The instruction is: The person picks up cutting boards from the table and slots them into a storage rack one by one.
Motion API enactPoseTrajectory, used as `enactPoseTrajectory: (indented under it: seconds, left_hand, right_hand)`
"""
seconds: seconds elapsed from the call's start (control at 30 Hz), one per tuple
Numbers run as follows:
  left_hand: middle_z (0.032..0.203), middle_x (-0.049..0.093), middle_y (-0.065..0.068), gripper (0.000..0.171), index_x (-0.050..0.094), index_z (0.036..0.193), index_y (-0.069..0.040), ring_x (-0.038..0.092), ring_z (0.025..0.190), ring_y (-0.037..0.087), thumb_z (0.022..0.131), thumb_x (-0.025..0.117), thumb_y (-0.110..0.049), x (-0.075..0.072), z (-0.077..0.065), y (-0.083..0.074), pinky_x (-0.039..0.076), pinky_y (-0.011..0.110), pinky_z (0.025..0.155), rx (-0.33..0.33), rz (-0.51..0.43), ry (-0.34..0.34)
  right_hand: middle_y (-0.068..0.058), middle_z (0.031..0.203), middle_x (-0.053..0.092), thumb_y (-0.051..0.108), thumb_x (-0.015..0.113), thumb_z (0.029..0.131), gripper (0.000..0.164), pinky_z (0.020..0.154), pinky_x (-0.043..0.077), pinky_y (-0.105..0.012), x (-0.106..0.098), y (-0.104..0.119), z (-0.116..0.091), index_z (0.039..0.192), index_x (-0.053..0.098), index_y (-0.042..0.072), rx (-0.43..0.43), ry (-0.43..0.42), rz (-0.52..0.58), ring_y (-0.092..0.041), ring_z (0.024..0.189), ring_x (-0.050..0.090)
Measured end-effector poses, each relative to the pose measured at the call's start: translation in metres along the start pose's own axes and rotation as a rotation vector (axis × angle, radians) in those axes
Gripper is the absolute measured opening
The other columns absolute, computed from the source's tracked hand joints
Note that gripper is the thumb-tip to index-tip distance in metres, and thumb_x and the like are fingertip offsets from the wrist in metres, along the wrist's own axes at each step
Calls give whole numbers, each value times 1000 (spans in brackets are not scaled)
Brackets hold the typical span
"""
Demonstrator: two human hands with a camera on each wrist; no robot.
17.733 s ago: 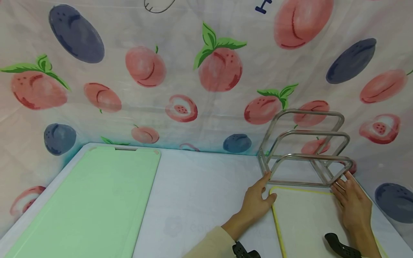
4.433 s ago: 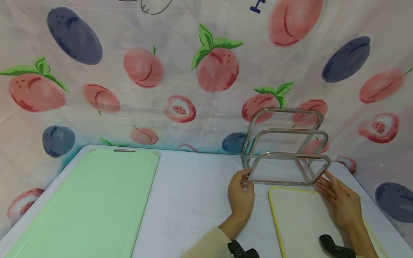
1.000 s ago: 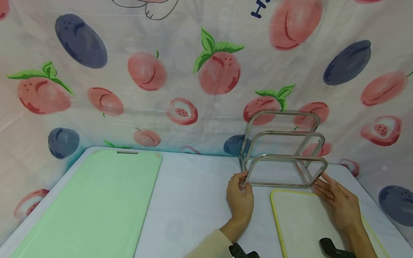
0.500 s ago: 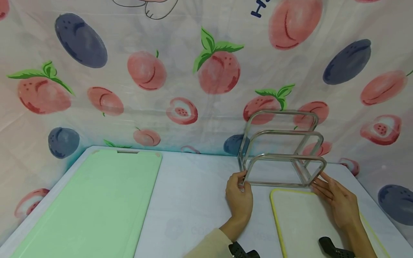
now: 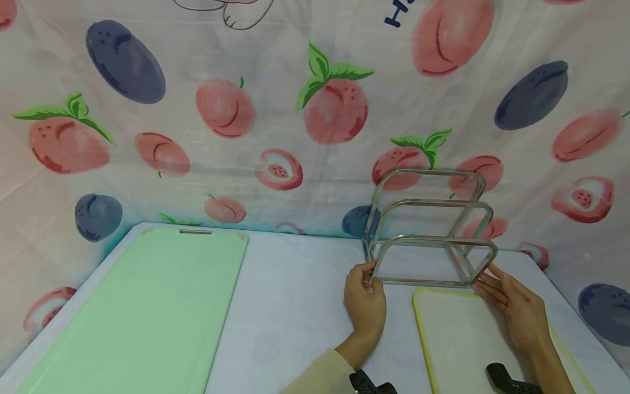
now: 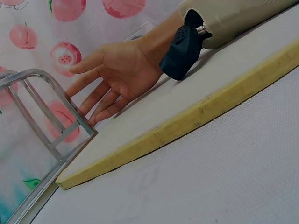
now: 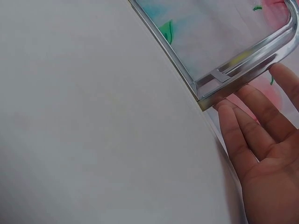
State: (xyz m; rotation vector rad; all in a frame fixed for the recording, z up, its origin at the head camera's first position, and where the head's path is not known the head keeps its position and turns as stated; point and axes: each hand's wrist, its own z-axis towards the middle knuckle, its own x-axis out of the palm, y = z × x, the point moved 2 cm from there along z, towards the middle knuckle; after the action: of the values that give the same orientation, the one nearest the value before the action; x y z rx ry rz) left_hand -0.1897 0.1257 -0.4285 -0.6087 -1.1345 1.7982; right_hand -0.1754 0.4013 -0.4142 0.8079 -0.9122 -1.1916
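A silver metal rack [image 5: 433, 237] with three upright loops stands at the back right of the table, close to the wall cloth. My left hand [image 5: 365, 301] holds its front left corner, thumb in front and fingers bent behind the bar. At the front right corner, my right hand [image 5: 521, 312] touches the frame with nearly straight fingertips; the left wrist view shows this right hand [image 6: 124, 70] with its palm turned inward. Just in front of the rack lies a white cutting board [image 5: 467, 339] with a yellow edge, partly under the right forearm.
A large light green board [image 5: 143, 312] with a slot at its far end lies on the left of the white table [image 5: 280, 306]. Behind the table hangs a cloth [image 5: 275, 76] printed with peaches and blue fruit.
Since the oldest frame the rack has shifted left, both hands moving with it, and my left fingers have bent round its corner. Over the last second almost nothing has moved.
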Motion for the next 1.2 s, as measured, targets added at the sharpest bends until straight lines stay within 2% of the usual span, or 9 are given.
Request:
enactPoseTrajectory:
  seconds: [0.13, 0.47, 0.97, 1.2]
  left_hand:
    - [85, 60, 1, 32, 64, 93, -11, 55, 79, 17, 70, 55, 9, 0, 0, 0, 46, 24, 59, -2, 4, -8]
    - [86, 60, 2, 31, 63, 93, -11, 54, 78, 17, 71, 55, 9, 0, 1, 0, 45, 24, 59, -3, 6, -11]
    - [87, 60, -1, 32, 62, 92, -12, 54, 79, 16, 70, 55, 10, 0, 0, 2, 44, 20, 60, 4, 17, -28]
    - [87, 60, 0, 32, 62, 93, -12, 54, 79, 17, 70, 55, 10, 0, 0, 3, 45, 22, 59, 7, 12, -30]
  right_hand:
    - [-22, 114, 56, 1, 25, 97, 38, 83, 42, -34, 2, 1, 1, 130, 26, -17, -12, 19, 20, -29, 100, 57]
    - [-21, 113, 57, 3, 26, 97, 38, 83, 43, -33, 2, 0, 1, 130, 27, -16, -1, 7, -24, -28, 99, 57]
    - [-22, 114, 56, 1, 24, 97, 38, 84, 42, -34, 3, 0, 0, 130, 25, -17, -6, 44, 37, -29, 100, 57]
    - [-20, 113, 57, 3, 25, 97, 38, 83, 42, -33, 5, 1, 1, 131, 26, -16, 5, 27, -5, -28, 99, 57]
